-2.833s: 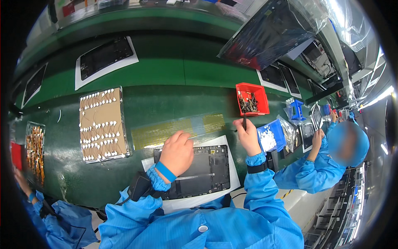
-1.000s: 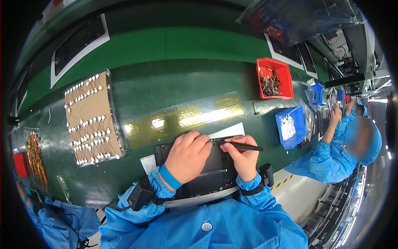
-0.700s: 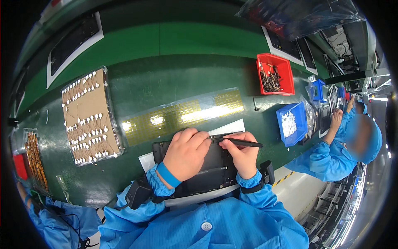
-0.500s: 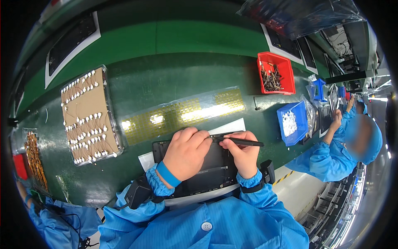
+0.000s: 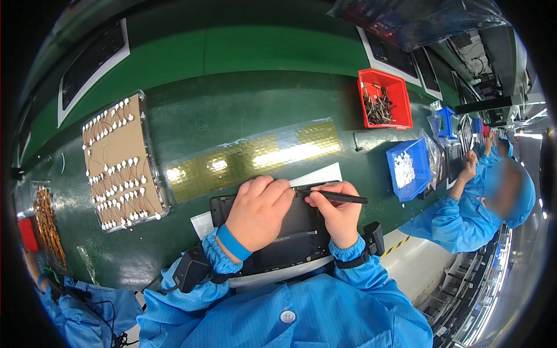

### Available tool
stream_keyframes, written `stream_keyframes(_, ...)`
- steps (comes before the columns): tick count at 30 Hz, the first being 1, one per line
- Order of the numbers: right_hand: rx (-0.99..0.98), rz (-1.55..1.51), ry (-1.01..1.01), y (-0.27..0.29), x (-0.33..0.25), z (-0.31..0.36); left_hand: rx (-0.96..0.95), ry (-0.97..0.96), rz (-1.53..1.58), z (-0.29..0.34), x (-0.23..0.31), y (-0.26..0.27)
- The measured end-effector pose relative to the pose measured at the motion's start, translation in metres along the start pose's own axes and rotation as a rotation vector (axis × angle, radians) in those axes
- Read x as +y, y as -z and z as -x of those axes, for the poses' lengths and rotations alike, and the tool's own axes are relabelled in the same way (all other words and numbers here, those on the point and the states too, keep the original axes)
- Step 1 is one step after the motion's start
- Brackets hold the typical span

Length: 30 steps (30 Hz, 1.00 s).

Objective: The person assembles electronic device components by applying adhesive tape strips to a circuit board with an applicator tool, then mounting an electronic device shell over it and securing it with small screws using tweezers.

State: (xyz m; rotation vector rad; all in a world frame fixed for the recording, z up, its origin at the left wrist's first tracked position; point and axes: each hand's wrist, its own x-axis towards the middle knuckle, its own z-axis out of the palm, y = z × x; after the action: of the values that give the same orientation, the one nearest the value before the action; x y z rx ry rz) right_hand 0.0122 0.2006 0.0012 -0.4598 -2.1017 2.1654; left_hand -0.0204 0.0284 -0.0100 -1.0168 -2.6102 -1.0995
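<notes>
A black tablet housing (image 5: pixel 299 250) lies in front of me on white sheets, its inner side facing up. My left hand (image 5: pixel 258 210) rests across its upper left part, fingers bent and close together at the far edge; what lies under the fingertips is hidden. In my right hand (image 5: pixel 337 216), thumb and fingers pinch a slim black pair of tweezers (image 5: pixel 346 198). Its rear end points right, and its front end reaches the housing's far edge, close to my left fingertips. Too little shows there to tell whether the tips grip a part.
Beyond the housing lies a sheet of yellow stickers (image 5: pixel 238 159). At left stands a tray (image 5: pixel 125 182) of small white-ended wired parts. A red bin (image 5: pixel 384 98) of dark parts and a blue bin (image 5: pixel 409 171) of white pieces stand right. A co-worker (image 5: pixel 464 214) sits farther right.
Both hands and the tweezers keep almost the same place on the housing. The whole view has shifted slightly; the co-worker's raised hand at right has moved a little.
</notes>
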Motion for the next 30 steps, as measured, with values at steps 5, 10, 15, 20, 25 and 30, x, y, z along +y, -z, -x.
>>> stream_keyframes(5, 0.017, -0.025, -0.035, 0.0006, -0.0015, -0.0001, 0.012, 0.017, 0.041, -0.0004, -0.0005, -0.0002)
stream_keyframes(10, 0.017, -0.008, -0.022, -0.0007, -0.0005, 0.0000, 0.021, 0.024, 0.068, -0.0001, -0.0013, 0.0000)
stream_keyframes(15, 0.017, -0.005, -0.021, -0.0016, -0.0017, 0.0000, 0.021, 0.020, 0.060, 0.0004, -0.0014, 0.0005)
stream_keyframes(20, 0.012, -0.028, -0.005, -0.0012, 0.0010, -0.0002, 0.000, 0.005, 0.047, -0.0005, -0.0002, 0.0017)
stream_keyframes(25, 0.011, -0.038, -0.009, -0.0012, -0.0003, 0.0002, 0.016, 0.018, 0.035, 0.0002, -0.0010, -0.0012)
stream_keyframes(30, 0.002, -0.013, 0.005, -0.0004, 0.0015, 0.0001, 0.019, 0.010, 0.035, 0.0005, -0.0013, -0.0010)
